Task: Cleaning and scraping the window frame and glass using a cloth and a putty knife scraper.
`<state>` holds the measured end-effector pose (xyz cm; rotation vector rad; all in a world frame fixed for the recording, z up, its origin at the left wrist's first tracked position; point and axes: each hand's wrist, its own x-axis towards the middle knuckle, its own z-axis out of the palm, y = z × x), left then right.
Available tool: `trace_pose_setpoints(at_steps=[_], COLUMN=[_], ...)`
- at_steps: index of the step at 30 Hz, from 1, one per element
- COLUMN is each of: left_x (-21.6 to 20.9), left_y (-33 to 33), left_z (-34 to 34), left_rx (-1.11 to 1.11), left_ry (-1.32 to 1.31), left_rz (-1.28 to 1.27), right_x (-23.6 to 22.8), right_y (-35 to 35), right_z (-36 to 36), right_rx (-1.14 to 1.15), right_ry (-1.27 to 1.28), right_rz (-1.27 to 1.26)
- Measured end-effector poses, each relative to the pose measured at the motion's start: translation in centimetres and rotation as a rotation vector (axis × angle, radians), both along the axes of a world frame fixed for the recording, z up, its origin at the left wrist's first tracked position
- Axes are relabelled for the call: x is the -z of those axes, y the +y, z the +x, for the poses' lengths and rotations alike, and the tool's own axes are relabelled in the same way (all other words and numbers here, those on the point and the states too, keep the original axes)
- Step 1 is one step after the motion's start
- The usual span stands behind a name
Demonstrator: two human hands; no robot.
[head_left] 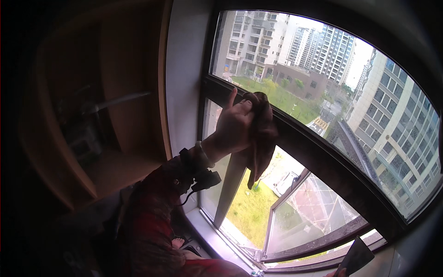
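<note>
Dark cloth [263, 141] is at the dark crossbar [318, 150] of the window, below the far upper pane [295, 78], with its loose end hanging down to a point. I judge it to be light, soft and not fragile; it should fold easily, so the gathered upper part gives a better hold than the thin tail. The left hand [233, 127] is closed around this bunched part, with one finger raised apart on the left side. Near, at the right, the right hand [340, 274] is mostly cut off beside a dark flat piece [360, 256]; I cannot tell whether its fingers pinch it.
</note>
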<state>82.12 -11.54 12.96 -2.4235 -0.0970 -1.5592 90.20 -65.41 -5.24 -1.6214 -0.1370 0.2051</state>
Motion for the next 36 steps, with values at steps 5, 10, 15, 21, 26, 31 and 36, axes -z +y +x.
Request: trace_pose_setpoints(at_steps=[5, 10, 15, 21, 26, 31, 36], left_x=[-0.9, -2.5, -8.1, -17.2, -12.3, -6.3, -13.3], left_y=[9.2, 12.6, 11.8, 27.4, 11.5, 10.4, 7.0], left_z=[-0.6, -0.6, 3.1, 3.2, 3.6, 1.5, 4.0], left_rx=[-0.192, -0.105, -0.018, -0.211, -0.819, -0.74, -0.999], left_ry=[-0.289, -0.202, -0.344, -0.523, -0.093, -0.12, -0.228], left_rz=[0.118, -0.144, 0.029, 0.649, 0.433, 0.441, 0.202], right_x=[-0.5, -0.8, -1.0, 6.6, 7.7, 5.3, 1.5], right_y=[1.6, 3.0, 3.0, 0.5, -0.9, 2.0, 3.9], right_z=[1.0, 2.0, 3.2, 9.8, 8.3, 6.4, 3.3], right_rx=[-0.033, -0.1, -0.207, -0.682, -0.581, -0.361, -0.073], right_ry=[0.047, 0.115, 0.22, 0.741, 0.519, 0.513, 0.31], right_rz=[0.023, 0.063, 0.115, 0.796, 0.722, 0.604, 0.384])
